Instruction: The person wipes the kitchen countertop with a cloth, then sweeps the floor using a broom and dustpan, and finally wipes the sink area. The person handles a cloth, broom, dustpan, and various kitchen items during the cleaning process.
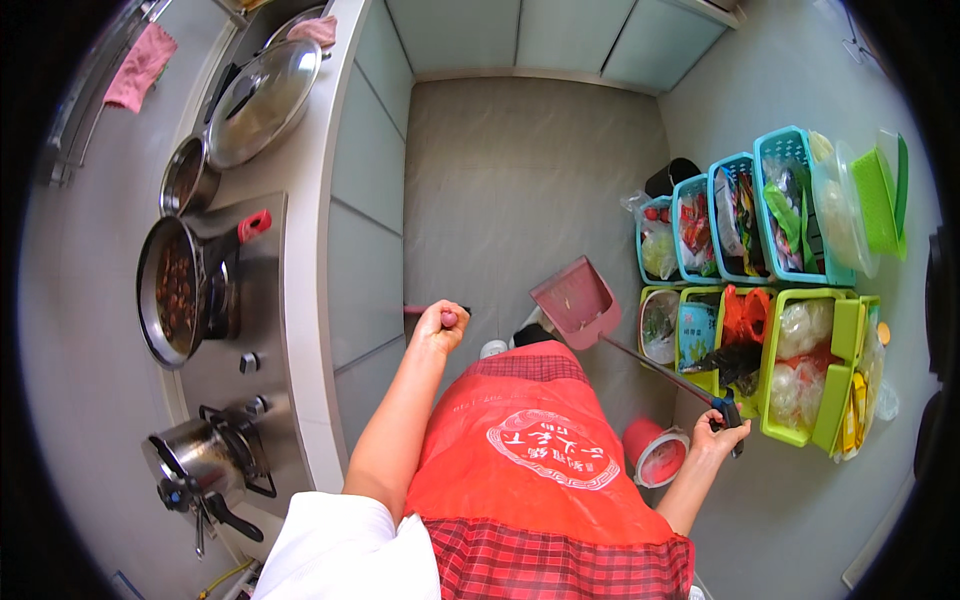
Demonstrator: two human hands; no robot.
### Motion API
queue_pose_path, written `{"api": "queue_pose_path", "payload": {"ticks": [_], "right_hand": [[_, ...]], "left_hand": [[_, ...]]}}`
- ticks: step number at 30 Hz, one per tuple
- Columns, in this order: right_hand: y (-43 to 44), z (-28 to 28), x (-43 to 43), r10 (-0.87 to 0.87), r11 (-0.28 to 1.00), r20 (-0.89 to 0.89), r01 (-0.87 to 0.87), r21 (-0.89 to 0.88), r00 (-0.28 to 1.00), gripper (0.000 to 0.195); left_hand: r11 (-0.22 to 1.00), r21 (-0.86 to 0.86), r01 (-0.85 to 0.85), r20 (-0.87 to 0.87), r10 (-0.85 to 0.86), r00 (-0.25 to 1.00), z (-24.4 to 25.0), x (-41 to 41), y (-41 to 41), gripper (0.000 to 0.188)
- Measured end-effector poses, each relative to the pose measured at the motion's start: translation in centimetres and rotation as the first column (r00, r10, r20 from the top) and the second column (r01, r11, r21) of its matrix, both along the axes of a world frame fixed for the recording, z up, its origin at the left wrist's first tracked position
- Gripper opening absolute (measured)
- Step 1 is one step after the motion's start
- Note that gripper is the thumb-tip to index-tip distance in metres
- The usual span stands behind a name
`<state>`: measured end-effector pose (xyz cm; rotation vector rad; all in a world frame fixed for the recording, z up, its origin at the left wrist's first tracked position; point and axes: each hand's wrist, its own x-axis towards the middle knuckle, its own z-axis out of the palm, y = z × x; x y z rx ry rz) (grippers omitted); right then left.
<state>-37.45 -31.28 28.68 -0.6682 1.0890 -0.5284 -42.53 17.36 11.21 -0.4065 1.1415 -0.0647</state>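
My left hand is closed around a pink handle, seen end-on, beside the lower cabinets. A strip of pink shows behind that hand near the cabinet foot; the rest of this tool is hidden. At the right, my right hand grips the dark end of a long-handled dustpan. Its pink pan is held in front of my feet, with a few small bits inside. Below the dustpan's handle stands a red bucket with a pale rim. I wear a red apron.
On the left counter are a frying pan of food on the stove, a pressure cooker, a small pot and a large lidded pan. Blue baskets and green baskets of bagged food line the right wall.
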Motion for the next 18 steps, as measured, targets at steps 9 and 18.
{"api": "queue_pose_path", "payload": {"ticks": [9,18], "right_hand": [[4.3,-1.7,14.7,0.092,0.995,-0.019,-0.091,0.048,0.996,0.039],[5.6,-2.9,27.8,0.196,0.981,-0.034,-0.195,0.01,0.98,0.04]], "left_hand": [[0.998,-0.053,0.044,-0.111,-0.049,0.993,0.7,11.9,2.2,0.025],[0.989,0.136,0.051,-0.036,-0.047,0.998,-1.2,28.2,11.4,0.018]]}}
